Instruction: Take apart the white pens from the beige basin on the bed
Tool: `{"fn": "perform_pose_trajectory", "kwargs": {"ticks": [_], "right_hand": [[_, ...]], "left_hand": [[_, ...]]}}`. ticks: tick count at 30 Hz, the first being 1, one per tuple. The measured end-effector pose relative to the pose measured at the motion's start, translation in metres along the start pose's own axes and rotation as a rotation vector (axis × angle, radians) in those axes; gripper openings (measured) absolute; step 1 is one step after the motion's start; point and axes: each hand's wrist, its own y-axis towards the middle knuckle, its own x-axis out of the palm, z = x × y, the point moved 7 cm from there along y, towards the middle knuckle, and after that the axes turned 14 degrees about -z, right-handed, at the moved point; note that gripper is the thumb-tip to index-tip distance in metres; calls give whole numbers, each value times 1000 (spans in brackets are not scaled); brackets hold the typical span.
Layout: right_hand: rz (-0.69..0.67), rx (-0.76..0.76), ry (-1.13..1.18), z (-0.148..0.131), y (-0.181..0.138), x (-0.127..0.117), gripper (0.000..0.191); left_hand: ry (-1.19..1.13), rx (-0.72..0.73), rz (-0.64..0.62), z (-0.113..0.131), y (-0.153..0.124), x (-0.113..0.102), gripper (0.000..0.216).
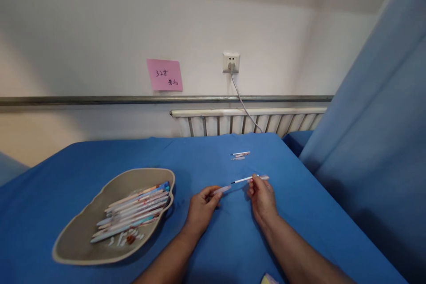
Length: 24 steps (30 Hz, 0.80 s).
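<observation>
Pinched in my left hand (203,206) is a short, translucent pale pink pen barrel piece (222,190), pointing right. My right hand (263,199) grips a pen body (264,177) between thumb and fingertips. A thin white refill (242,180) with a dark tip sticks out of it toward the left hand. A small gap separates the refill tip from the barrel piece. Farther back on the cloth lie a loose refill pen part (241,153) and a small pale barrel piece (238,158).
To the left, a beige tray (80,230) holds several pens (136,211) and small white and brown parts (131,238). A blue cloth (199,155) covers the table. A blue curtain (376,111) hangs at right. A pink note (165,75) and a plugged socket (230,63) are on the wall.
</observation>
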Motion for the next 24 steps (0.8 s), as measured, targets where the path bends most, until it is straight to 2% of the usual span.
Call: {"fn": "perform_pose_trajectory", "kwargs": {"ticks": [6,15,24], "right_hand": [[-6,-13,-32,0,0,0,28],[-21,-3,-70,2,0,0,29],[-27,-8,-55,0,-1,0,28]], "left_hand": [[-20,-4,-23,-5,2,3,41],[52,51,0,-5,2,3,30],[146,198,33,26,-10,2,20]]}}
